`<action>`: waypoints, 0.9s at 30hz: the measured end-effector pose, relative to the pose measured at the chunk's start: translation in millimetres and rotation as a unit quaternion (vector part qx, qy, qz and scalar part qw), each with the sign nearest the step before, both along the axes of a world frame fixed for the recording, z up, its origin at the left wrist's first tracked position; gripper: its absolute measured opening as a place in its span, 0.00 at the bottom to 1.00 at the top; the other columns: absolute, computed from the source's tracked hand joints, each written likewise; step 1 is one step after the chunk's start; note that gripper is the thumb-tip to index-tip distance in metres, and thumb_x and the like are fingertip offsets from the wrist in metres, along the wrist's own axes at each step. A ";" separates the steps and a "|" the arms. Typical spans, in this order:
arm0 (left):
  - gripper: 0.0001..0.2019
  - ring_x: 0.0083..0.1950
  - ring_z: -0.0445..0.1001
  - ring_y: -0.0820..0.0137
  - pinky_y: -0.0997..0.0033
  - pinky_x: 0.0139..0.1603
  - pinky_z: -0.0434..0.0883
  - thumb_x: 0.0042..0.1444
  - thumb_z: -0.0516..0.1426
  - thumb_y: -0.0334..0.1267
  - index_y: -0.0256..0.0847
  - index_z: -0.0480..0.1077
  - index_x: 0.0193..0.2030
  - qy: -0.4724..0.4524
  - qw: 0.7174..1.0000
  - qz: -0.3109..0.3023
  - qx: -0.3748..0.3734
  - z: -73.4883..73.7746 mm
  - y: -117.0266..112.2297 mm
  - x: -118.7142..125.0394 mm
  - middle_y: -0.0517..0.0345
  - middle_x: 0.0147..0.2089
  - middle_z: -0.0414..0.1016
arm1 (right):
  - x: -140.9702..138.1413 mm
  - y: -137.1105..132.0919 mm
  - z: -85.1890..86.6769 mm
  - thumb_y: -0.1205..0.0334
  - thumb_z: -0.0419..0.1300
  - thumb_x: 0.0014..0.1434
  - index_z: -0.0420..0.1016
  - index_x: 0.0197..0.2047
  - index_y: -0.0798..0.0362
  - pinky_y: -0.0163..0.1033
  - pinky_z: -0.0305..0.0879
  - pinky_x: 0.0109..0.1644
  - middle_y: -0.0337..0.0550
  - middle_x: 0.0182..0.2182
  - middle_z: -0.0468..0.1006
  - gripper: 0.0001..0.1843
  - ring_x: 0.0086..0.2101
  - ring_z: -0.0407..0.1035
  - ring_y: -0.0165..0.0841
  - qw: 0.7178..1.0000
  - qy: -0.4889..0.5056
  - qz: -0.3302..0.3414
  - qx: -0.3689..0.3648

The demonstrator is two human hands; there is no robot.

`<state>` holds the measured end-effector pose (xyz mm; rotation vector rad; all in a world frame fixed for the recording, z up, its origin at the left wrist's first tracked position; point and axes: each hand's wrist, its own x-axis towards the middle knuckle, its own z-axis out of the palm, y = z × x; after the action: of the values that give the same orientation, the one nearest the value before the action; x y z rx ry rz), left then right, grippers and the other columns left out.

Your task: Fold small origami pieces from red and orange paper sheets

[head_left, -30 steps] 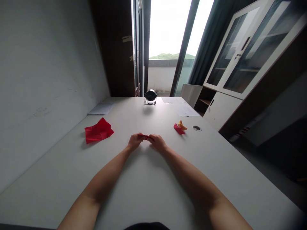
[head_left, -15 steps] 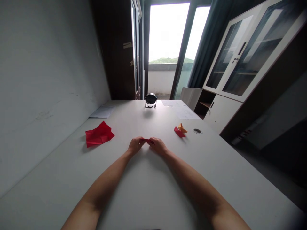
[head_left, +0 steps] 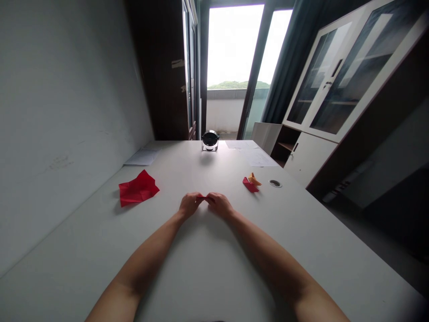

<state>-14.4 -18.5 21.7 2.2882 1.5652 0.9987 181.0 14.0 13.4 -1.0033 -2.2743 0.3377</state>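
Between my two hands is a small folded piece of red paper [head_left: 202, 197], mostly covered by fingers. My left hand [head_left: 190, 204] pinches its left end and my right hand [head_left: 218, 204] pinches its right end, both close to the tabletop. Off to the left lies a creased red sheet of paper [head_left: 138, 189], partly raised from the table. On the right, a small folded red paper piece [head_left: 250, 184] sits against a folded yellow-orange paper piece [head_left: 255, 179].
The white table [head_left: 201, 268] runs along a wall on the left. At its far end stands a small round black fan-like device [head_left: 210, 139]. White paper sheets lie at the far left [head_left: 141, 157] and far right [head_left: 258, 157]. A round cable hole [head_left: 275, 183] is near the right edge.
Both hands stay in nearly the same place. Their fingers have drawn slightly closer together, so less of the red paper shows between them.
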 end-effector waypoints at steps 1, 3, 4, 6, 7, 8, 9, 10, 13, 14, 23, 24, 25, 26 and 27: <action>0.14 0.35 0.74 0.68 0.70 0.40 0.66 0.64 0.53 0.46 0.44 0.77 0.37 -0.004 1.000 0.002 -0.002 0.2 0.0 -0.2 0.56 0.36 0.80 | -0.2 0.3 -0.3 0.57 0.56 0.66 0.76 0.36 0.50 0.33 0.58 0.38 0.41 0.32 0.78 0.10 0.32 0.68 0.31 1.000 0.002 -0.002 0.000; 0.12 0.36 0.74 0.68 0.71 0.39 0.66 0.64 0.54 0.45 0.44 0.77 0.38 -0.018 1.000 0.007 -0.008 0.4 0.1 -0.8 0.56 0.36 0.80 | -0.5 0.9 -1.2 0.57 0.55 0.67 0.76 0.35 0.50 0.33 0.58 0.38 0.41 0.32 0.78 0.12 0.32 0.68 0.30 1.000 0.008 -0.005 -0.003; 0.12 0.36 0.75 0.68 0.71 0.39 0.67 0.64 0.54 0.44 0.45 0.77 0.39 -0.027 1.000 0.008 -0.011 0.3 0.3 -1.0 0.56 0.37 0.80 | -0.6 1.1 -1.6 0.57 0.54 0.68 0.76 0.35 0.50 0.33 0.58 0.38 0.41 0.32 0.78 0.13 0.32 0.68 0.30 1.000 0.010 -0.004 -0.005; 0.11 0.37 0.75 0.69 0.72 0.40 0.68 0.63 0.54 0.43 0.45 0.77 0.39 -0.045 0.999 0.011 -0.020 0.0 0.7 -1.4 0.57 0.37 0.80 | -0.6 1.4 -2.1 0.58 0.52 0.69 0.75 0.34 0.51 0.33 0.58 0.38 0.41 0.31 0.78 0.15 0.32 0.68 0.30 1.000 0.012 -0.003 -0.010; 0.10 0.37 0.75 0.69 0.72 0.40 0.68 0.63 0.54 0.43 0.45 0.77 0.39 -0.052 0.998 0.012 -0.024 -0.2 0.9 -1.5 0.57 0.37 0.80 | -0.5 1.4 -2.0 0.58 0.52 0.69 0.75 0.34 0.51 0.33 0.58 0.38 0.41 0.31 0.78 0.15 0.32 0.68 0.30 1.000 0.012 -0.001 -0.011; 0.10 0.37 0.75 0.69 0.72 0.40 0.68 0.63 0.55 0.43 0.45 0.77 0.39 -0.058 0.998 0.013 -0.027 -0.4 1.1 -1.6 0.57 0.37 0.80 | -0.4 1.4 -1.9 0.58 0.52 0.69 0.76 0.34 0.51 0.33 0.58 0.38 0.41 0.31 0.78 0.15 0.32 0.68 0.30 1.000 0.012 0.000 -0.012; 0.10 0.37 0.75 0.69 0.72 0.41 0.68 0.63 0.55 0.43 0.45 0.77 0.39 -0.064 0.997 0.013 -0.029 -0.5 1.2 -1.6 0.57 0.37 0.80 | -0.4 1.3 -1.5 0.58 0.52 0.69 0.76 0.34 0.51 0.33 0.58 0.38 0.41 0.32 0.78 0.15 0.32 0.68 0.30 1.000 0.012 0.001 -0.011; 0.11 0.37 0.75 0.69 0.72 0.40 0.69 0.63 0.55 0.43 0.45 0.77 0.39 -0.072 0.997 0.012 -0.029 -0.7 1.3 -1.6 0.57 0.36 0.80 | -0.4 1.1 -1.1 0.57 0.52 0.69 0.77 0.35 0.50 0.33 0.58 0.38 0.41 0.32 0.78 0.15 0.32 0.68 0.31 1.000 0.012 0.001 -0.011; 0.13 0.35 0.75 0.70 0.73 0.39 0.69 0.64 0.53 0.44 0.44 0.77 0.40 -0.103 0.994 0.005 -0.033 -1.3 1.4 -1.7 0.57 0.34 0.79 | -0.7 0.5 0.2 0.57 0.52 0.69 0.78 0.39 0.50 0.34 0.59 0.39 0.42 0.34 0.78 0.15 0.33 0.69 0.31 1.000 0.012 -0.003 -0.014; 0.13 0.34 0.75 0.70 0.73 0.38 0.69 0.64 0.53 0.45 0.43 0.77 0.40 -0.114 0.993 0.001 -0.036 -1.4 1.4 -1.8 0.58 0.33 0.79 | -0.8 0.2 0.5 0.57 0.52 0.69 0.79 0.39 0.50 0.34 0.59 0.39 0.43 0.34 0.79 0.15 0.33 0.69 0.32 1.000 0.012 -0.004 -0.016; 0.12 0.30 0.74 0.71 0.71 0.34 0.70 0.61 0.54 0.44 0.39 0.75 0.38 -0.261 0.962 -0.034 -0.069 -10.0 9.1 -2.2 0.57 0.30 0.77 | 1.1 4.1 -5.1 0.57 0.57 0.63 0.75 0.34 0.51 0.33 0.55 0.33 0.38 0.26 0.74 0.09 0.27 0.62 0.29 0.999 0.013 -0.032 -0.022; 0.12 0.29 0.74 0.71 0.71 0.34 0.71 0.60 0.55 0.44 0.38 0.75 0.38 -0.283 0.955 -0.043 -0.073 -12.1 10.8 -2.1 0.57 0.29 0.77 | 1.1 5.4 -6.7 0.57 0.58 0.62 0.74 0.33 0.51 0.33 0.54 0.32 0.37 0.26 0.73 0.09 0.26 0.62 0.29 0.999 0.014 -0.037 -0.023; 0.12 0.29 0.74 0.71 0.71 0.33 0.71 0.60 0.55 0.44 0.38 0.75 0.38 -0.303 0.949 -0.052 -0.078 -14.0 12.4 -2.1 0.56 0.29 0.76 | 1.0 6.6 -8.2 0.57 0.59 0.62 0.73 0.32 0.51 0.32 0.54 0.32 0.37 0.25 0.73 0.09 0.26 0.61 0.28 0.999 0.015 -0.039 -0.024; 0.13 0.29 0.74 0.71 0.71 0.33 0.71 0.59 0.55 0.45 0.37 0.75 0.38 -0.317 0.943 -0.059 -0.082 -15.7 13.7 -2.1 0.56 0.29 0.76 | 0.8 7.6 -9.4 0.57 0.59 0.62 0.73 0.31 0.52 0.32 0.53 0.32 0.37 0.25 0.72 0.10 0.25 0.61 0.28 0.999 0.017 -0.040 -0.023; 0.13 0.29 0.74 0.71 0.71 0.33 0.71 0.59 0.56 0.45 0.37 0.75 0.38 -0.326 0.939 -0.063 -0.086 -17.1 14.5 -2.1 0.56 0.29 0.76 | 0.5 8.3 -10.3 0.57 0.58 0.62 0.72 0.31 0.52 0.32 0.53 0.32 0.37 0.25 0.72 0.10 0.25 0.61 0.28 0.999 0.019 -0.039 -0.022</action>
<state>-16.5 -4.0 4.6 1.6584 1.1525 1.3397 181.5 22.3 3.1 -1.0948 -2.1956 0.3727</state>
